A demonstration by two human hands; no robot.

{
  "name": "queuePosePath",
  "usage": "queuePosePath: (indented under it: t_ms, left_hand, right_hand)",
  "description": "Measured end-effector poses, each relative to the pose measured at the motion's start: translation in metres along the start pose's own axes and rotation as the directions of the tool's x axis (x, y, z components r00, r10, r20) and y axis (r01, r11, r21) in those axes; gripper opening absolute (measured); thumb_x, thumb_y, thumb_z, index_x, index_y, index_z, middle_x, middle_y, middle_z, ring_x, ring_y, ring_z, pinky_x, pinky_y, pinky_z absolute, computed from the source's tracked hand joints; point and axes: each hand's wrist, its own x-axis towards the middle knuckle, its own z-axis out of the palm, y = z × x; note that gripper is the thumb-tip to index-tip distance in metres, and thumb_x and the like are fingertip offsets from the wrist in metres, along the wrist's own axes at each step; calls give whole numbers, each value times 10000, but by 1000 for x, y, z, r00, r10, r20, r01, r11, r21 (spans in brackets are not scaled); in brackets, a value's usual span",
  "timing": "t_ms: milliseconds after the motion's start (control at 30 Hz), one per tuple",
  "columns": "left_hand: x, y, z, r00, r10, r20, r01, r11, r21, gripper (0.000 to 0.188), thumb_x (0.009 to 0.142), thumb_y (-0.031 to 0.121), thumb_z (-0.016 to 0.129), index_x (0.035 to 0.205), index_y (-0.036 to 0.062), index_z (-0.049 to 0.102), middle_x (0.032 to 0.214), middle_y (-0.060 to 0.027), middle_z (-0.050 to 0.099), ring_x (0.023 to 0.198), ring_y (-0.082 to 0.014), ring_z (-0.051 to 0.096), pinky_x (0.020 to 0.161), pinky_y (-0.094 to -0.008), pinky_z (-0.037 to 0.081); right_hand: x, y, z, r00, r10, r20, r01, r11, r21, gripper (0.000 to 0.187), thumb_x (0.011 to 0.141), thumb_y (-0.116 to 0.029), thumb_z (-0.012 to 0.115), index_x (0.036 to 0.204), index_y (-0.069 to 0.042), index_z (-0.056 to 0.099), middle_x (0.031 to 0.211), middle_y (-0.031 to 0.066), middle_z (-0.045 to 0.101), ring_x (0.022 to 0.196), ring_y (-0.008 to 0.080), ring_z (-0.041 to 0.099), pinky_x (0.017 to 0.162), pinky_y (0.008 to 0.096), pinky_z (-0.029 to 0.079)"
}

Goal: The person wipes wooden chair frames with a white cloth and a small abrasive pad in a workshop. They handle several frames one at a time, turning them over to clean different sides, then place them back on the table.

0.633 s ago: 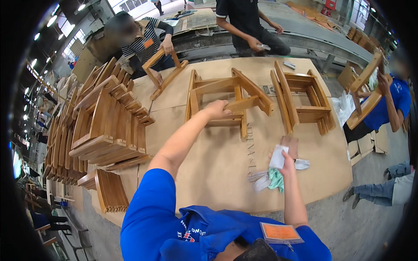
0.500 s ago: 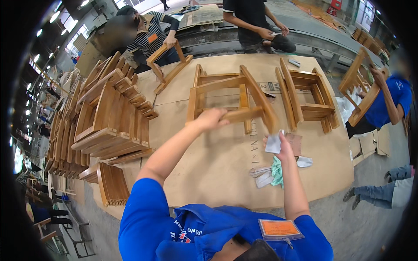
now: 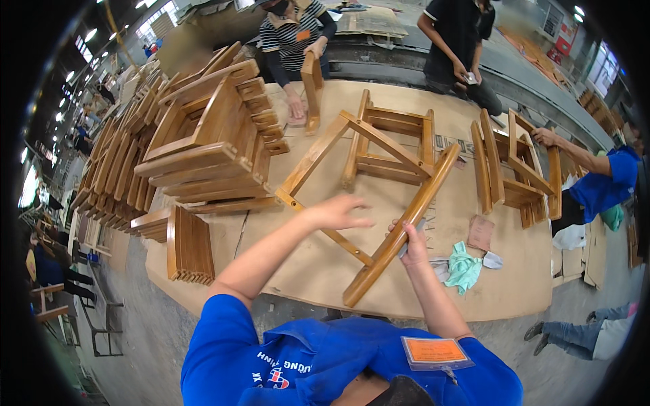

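A brown wooden frame [image 3: 398, 233] of joined bars stands tilted on the cardboard-covered table in front of me. My right hand [image 3: 413, 245] grips its thick near rail, with a grey-white sheet [image 3: 421, 227] pressed between palm and wood; whether the sheet is paper or cloth I cannot tell. My left hand [image 3: 338, 213] hovers over the frame's middle, its fingers spread and holding nothing. Beyond it a small wooden assembly [image 3: 393, 159] lies on the table. Right of my right hand are a green cloth [image 3: 464, 267] and a brown sanding sheet [image 3: 481, 232].
Tall stacks of wooden frames [image 3: 217, 152] crowd the left side, with a low pile of boards [image 3: 193, 243] nearer me. At the far edge a striped-shirted person [image 3: 291, 40] handles a wooden piece. A blue-shirted person [image 3: 613, 169] holds a frame over another assembly [image 3: 514, 169] at right.
The wooden frame has been turned and brought nearer me. My left hand has let go of it, while my right hand has taken hold of its rail. The view has shifted left.
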Motion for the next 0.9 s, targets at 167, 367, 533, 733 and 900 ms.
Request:
queuePosePath:
  t_ms: [167,367,533,733,900]
  left_hand:
    - [55,51,64,981,-45,-187,12,984,-178,774,805,434,691,1362,-1,375,1242,-293,525,1154,-369,534,975,-382,440]
    - [28,32,109,972,-39,-232,-3,984,-177,585,698,93,702,1204,-23,432,1027,-270,593,971,-415,592,849,-427,485]
    - [-16,-7,136,999,-1,-44,-8,978,-208,649,686,28,649,1294,-17,426,1116,-277,582,1077,-401,561,922,-394,464]
    - [-76,-52,186,952,-48,302,61,998,-33,632,714,6,614,1316,70,433,1089,-238,577,1024,-388,573,855,-430,477]
    - [-84,-96,250,914,-123,386,71,987,148,560,757,26,595,1291,139,470,1099,-192,550,1024,-366,572,841,-436,485]
  right_hand:
    - [-48,61,64,962,-268,-54,258,954,-152,526,880,-151,651,1308,-82,352,1166,66,523,1038,195,555,876,334,487]
    - [-89,112,62,967,-240,-82,210,938,-274,760,853,-129,703,1417,-77,197,1367,97,368,1239,202,416,1021,318,370]
    - [-127,122,-23,999,10,-38,-33,731,-682,454,885,-67,616,1280,-25,396,1075,113,601,898,175,598,741,293,518]
    - [-173,72,-154,823,207,-528,-507,687,-520,236,973,-148,449,1127,16,522,894,167,661,658,247,663,540,341,545]
    - [-160,36,-199,853,-10,-521,-350,730,-587,205,937,-180,552,1053,-12,532,798,112,626,531,231,614,470,351,518]
